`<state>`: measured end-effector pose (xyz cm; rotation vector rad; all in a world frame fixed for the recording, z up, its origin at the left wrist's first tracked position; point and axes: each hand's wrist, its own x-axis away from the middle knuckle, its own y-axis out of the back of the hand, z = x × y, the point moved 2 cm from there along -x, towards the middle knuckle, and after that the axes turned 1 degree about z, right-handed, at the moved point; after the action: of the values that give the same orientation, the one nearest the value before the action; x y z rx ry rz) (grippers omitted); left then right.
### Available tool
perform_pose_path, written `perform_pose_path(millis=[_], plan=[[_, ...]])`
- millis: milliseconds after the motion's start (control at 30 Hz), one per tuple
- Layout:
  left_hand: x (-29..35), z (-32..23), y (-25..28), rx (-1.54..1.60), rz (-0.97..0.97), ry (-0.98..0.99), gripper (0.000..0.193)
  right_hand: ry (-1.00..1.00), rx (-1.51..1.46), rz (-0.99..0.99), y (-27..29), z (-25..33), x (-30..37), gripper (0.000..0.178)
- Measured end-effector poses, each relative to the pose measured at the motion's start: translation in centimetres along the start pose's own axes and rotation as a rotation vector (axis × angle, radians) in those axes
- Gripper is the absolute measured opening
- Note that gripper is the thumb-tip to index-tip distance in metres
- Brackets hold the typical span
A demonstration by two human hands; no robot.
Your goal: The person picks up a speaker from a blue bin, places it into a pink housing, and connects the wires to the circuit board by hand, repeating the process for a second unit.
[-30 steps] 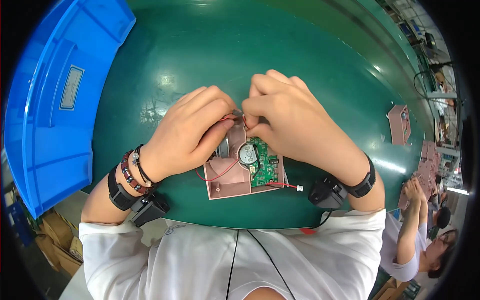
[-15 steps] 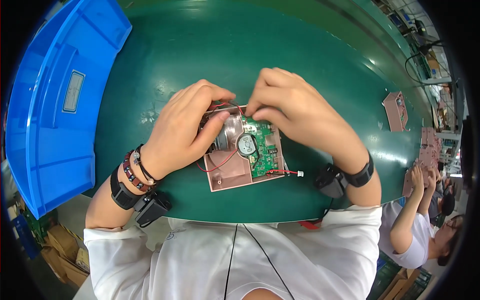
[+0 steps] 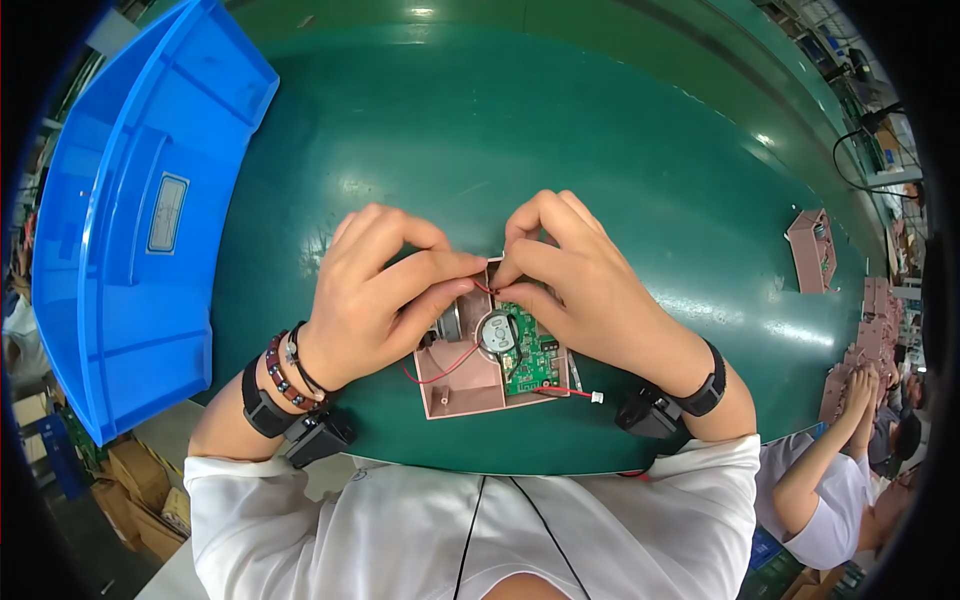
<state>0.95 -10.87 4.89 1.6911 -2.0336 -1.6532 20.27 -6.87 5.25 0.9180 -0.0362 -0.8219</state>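
Observation:
A pink plastic housing (image 3: 465, 397) lies open on the green table in front of me. Inside it sit a green circuit board (image 3: 530, 374), a round silver part (image 3: 497, 334) and a dark round part (image 3: 449, 324) half hidden by my left fingers. Over the far edge, my left hand (image 3: 372, 290) pinches a red wire (image 3: 482, 287) between thumb and forefinger. Right beside it, the fingertips of my right hand (image 3: 590, 285) are closed on the same wire, near the board. A white connector (image 3: 597, 397) on red and black wires sticks out at the near right.
A big blue bin (image 3: 165, 300) stands at the left on the green table (image 3: 400, 130). Another pink housing (image 3: 812, 252) lies at the right. Beyond it, a co-worker's hands (image 3: 858, 393) are at several stacked pink housings (image 3: 875, 315). Cardboard boxes (image 3: 135, 480) are at the lower left.
My hands have come together at the housing's far edge. My left hand has left the dark round part and now pinches the red wire. The whole view has shifted slightly.

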Motion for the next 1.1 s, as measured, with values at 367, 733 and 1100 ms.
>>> perform_pose_path(millis=[367,733,1100], plan=[[-0.1,-0.5,-0.1,-0.01,-0.009,0.099,0.013,-0.014,0.034,-0.096,-0.4,1.3,0.6,0.014],[0.2,-0.6,-0.3,0.272,0.141,0.484,0.011,-0.015,0.215,-0.159,0.0,1.5,0.6,0.016],[-0.6,-0.1,-0.5,0.288,0.179,0.382,0.007,-0.039,0.088,-0.068,0.2,0.6,0.7,0.016]])
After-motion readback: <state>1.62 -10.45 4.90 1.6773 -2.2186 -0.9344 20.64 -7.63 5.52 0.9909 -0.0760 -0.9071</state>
